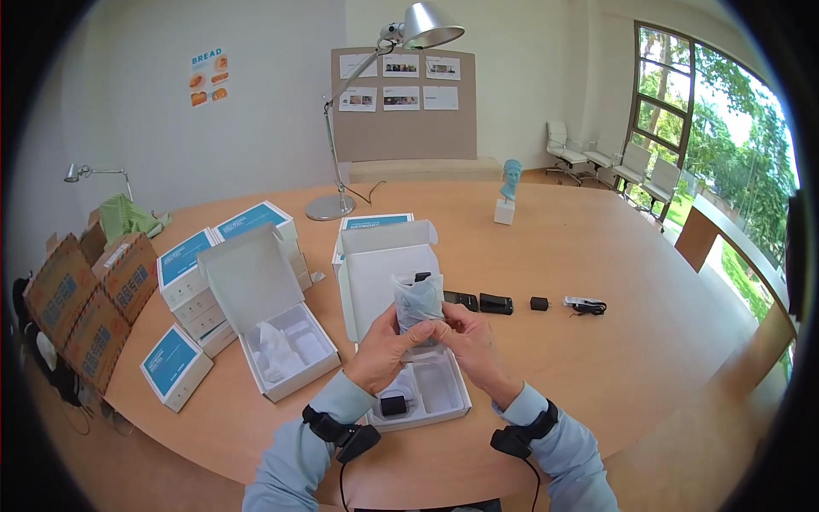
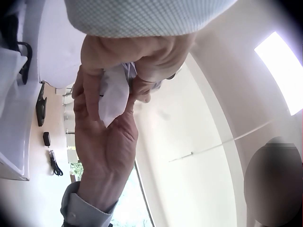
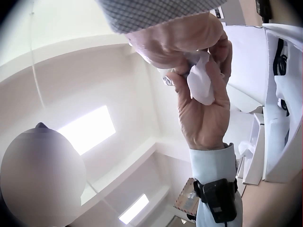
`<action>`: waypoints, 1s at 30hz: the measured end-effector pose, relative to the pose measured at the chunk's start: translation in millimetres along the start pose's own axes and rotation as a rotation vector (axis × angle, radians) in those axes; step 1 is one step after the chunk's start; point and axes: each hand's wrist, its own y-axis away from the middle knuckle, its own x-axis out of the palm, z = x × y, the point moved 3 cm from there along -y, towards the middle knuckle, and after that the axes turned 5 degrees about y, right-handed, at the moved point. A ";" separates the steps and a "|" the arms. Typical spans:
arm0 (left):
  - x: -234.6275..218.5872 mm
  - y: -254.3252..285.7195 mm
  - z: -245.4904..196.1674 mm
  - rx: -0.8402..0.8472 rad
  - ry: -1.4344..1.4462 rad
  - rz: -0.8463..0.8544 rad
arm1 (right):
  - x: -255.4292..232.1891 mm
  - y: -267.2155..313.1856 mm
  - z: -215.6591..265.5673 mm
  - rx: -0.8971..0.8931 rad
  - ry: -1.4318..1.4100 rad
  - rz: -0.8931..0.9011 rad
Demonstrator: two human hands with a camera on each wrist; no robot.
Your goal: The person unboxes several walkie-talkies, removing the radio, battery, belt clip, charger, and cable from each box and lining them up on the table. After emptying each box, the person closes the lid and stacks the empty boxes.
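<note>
Both hands hold a translucent plastic pouch [image 1: 418,300] above an open white box [image 1: 444,416]. A dark piece shows at the pouch's top; the rest of its contents is hidden by the plastic. My left hand [image 1: 380,352] grips the pouch from the left, thumb across its front. From the other side, my right hand [image 1: 474,346] pinches its lower part, and the two thumbs meet there. The left wrist view shows the whitish plastic [image 2: 113,92] between the curled fingers of both hands. In the box below sits a black power adapter [image 1: 394,404] beside a bare compartment.
Left of the hands stands another open box [image 1: 294,373] with crumpled plastic inside. Blue-topped boxes [image 1: 183,260] are stacked behind it. Two black devices [image 1: 496,304], a small black adapter [image 1: 540,303] and a bundled cable [image 1: 590,308] lie rightward. A lamp base [image 1: 330,207] stands farther back.
</note>
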 end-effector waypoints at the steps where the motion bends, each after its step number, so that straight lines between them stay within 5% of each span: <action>1: -1.9 -1.9 3.1 -0.009 0.005 -0.001 | -4.5 -2.9 2.1 -0.028 0.216 0.001; 5: -8.8 -9.1 8.5 0.112 -0.162 0.011 | -17.7 -5.1 16.7 -0.130 0.423 -0.176; 7: -11.2 -11.5 13.2 0.105 -0.210 0.009 | -26.7 -8.4 23.5 -0.298 0.165 -0.336; 17: -18.9 -14.0 37.1 0.199 -0.570 0.018 | -41.7 -7.5 36.2 -0.301 0.614 -0.182; 22: -15.6 -9.5 14.9 0.175 -0.576 0.074 | -55.5 -10.8 37.4 -0.231 0.410 0.012; 28: -13.4 -4.4 -10.1 0.162 -0.380 0.072 | -62.7 -13.9 35.1 -0.203 -0.031 -0.078; 30: -17.2 -3.4 -16.8 0.304 -0.428 -0.036 | -63.9 -13.5 35.5 -0.222 -0.073 -0.130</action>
